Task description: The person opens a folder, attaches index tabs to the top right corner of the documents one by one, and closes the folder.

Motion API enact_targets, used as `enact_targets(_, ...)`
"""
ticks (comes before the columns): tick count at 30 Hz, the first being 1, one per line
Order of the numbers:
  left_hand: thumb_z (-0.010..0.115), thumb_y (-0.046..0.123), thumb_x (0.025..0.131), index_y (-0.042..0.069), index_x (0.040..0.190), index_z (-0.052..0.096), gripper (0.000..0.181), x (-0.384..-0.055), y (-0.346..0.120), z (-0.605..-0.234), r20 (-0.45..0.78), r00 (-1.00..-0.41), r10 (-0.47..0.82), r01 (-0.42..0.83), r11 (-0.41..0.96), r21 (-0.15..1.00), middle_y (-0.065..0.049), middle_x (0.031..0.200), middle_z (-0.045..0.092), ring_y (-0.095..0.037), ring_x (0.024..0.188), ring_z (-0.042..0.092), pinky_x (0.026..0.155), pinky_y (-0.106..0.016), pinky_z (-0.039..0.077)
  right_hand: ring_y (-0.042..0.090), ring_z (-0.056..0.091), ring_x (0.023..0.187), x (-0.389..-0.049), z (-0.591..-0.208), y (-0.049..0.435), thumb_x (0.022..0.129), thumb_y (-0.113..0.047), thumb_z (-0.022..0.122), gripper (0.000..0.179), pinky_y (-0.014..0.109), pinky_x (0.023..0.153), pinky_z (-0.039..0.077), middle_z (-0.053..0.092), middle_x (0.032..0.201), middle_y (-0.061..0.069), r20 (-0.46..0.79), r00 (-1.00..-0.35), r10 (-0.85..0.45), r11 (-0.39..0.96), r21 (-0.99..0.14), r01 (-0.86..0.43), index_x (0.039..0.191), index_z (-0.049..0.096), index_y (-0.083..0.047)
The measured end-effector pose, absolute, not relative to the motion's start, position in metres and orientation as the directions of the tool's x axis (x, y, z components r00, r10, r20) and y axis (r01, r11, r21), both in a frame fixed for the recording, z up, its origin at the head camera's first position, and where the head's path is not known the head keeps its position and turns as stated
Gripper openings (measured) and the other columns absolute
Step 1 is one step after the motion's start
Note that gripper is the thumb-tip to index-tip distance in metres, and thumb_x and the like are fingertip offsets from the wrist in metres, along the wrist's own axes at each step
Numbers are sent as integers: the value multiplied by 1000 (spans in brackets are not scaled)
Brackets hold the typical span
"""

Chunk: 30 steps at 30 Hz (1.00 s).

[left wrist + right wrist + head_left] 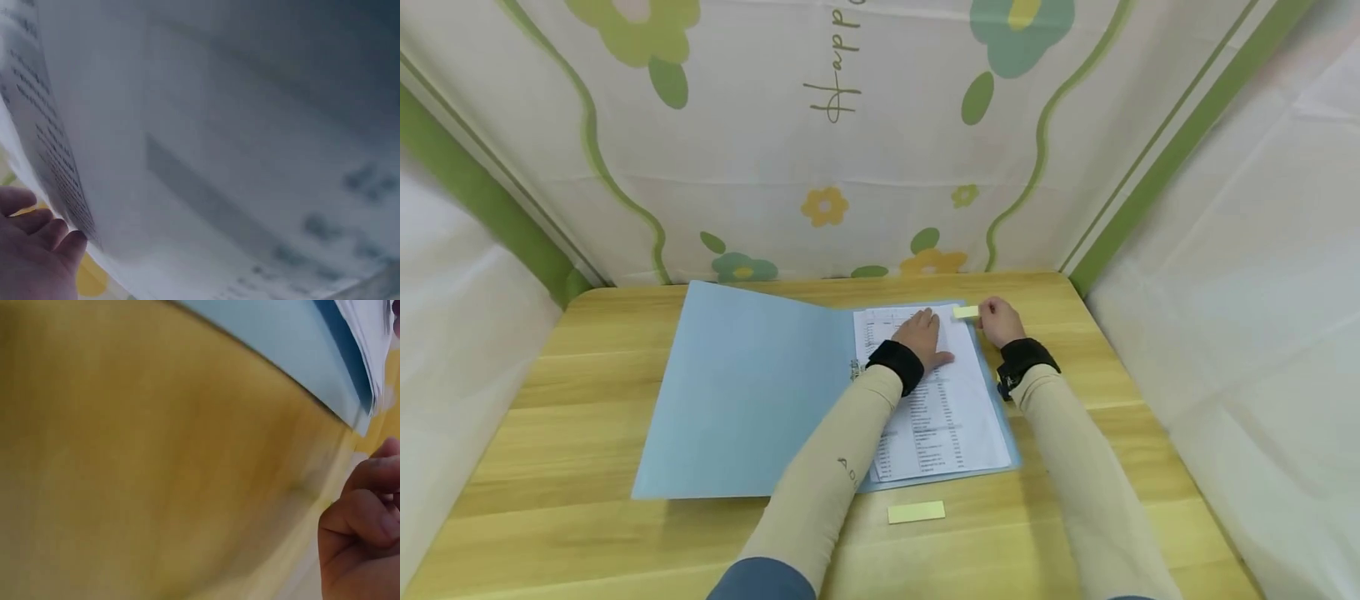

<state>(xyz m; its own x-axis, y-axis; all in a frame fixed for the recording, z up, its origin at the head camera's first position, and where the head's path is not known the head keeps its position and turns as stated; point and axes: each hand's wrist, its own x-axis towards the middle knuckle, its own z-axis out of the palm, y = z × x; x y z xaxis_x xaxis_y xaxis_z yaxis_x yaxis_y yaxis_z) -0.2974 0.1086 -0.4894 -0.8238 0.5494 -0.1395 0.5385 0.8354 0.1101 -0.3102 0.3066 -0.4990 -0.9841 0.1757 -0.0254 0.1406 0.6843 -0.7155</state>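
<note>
A light blue folder (737, 392) lies spread wide on the table, with a stack of printed papers (940, 425) on its right side. My left hand (922, 337) rests on the upper part of the papers, fingers extended and thumb out to the right. At the papers' top right corner, a pale yellow sticky note (966, 312) is pinched in my right hand (1000, 322), one end overlapping the sheet. The right wrist view shows the curled fingers (359, 515) beside the folder's corner (300, 356), and the note is hidden there. Printed sheets (106, 156) fill most of the left wrist view.
A yellow sticky note pad (916, 512) lies on the wooden table (565, 442) below the folder. A metal clip (855, 369) sits at the folder's spine by my left wrist. A flower-patterned curtain (760, 167) stands behind the table, with white sheeting at both sides.
</note>
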Motion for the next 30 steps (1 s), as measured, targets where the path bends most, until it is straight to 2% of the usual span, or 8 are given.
enact_targets(3,55,61,97,1,161,20,94,-300,113,-495,-143,-834,532,521,846,113,-15,167,22,-25,153,25,120,-34,28,26,53,74,-313,-501,304,111,-25,34,38,34,67,41,64,95,18,-24,-985,171,702,-698,139,115,59,3)
enact_targets(7,59,58,97,3,163,11,98,-301,118,-495,-150,-833,533,521,846,111,-14,170,11,-24,154,20,119,-36,30,28,56,78,-313,-501,300,110,-23,35,36,33,69,42,64,94,18,-26,-987,161,726,-674,136,116,59,4)
enact_targets(13,57,49,101,14,165,5,90,-293,121,-484,-183,-792,582,577,812,86,-1,172,-2,-18,156,11,119,-49,30,28,57,79,-312,-500,293,111,-21,37,34,33,69,43,63,93,18,-54,-983,175,756,-632,169,115,58,4)
enact_targets(18,54,47,103,18,165,12,81,-289,121,-482,-202,-772,602,609,792,34,3,172,4,-17,156,10,118,-53,30,28,57,80,-313,-499,288,111,-21,35,36,35,71,45,62,95,18,-72,-979,192,757,-624,194,118,58,7)
enact_targets(21,49,48,104,18,165,12,78,-293,124,-488,-231,-766,600,616,788,5,4,171,3,-17,157,6,119,-54,28,30,58,83,-315,-499,288,111,-20,34,37,37,74,47,63,96,19,-77,-978,193,758,-621,199,120,58,8)
enact_targets(26,49,50,104,17,165,11,79,-302,129,-498,-260,-767,587,605,796,13,3,171,3,-17,157,4,120,-53,25,32,58,87,-319,-502,291,111,-20,35,37,41,79,48,62,98,21,-84,-979,188,771,-605,200,120,57,8)
enact_targets(30,50,50,103,15,165,13,79,-305,129,-500,-275,-771,575,593,805,19,2,171,5,-16,157,5,121,-51,25,30,58,84,-321,-504,294,111,-20,36,37,39,75,48,62,96,19,-93,-978,185,773,-601,204,120,57,8)
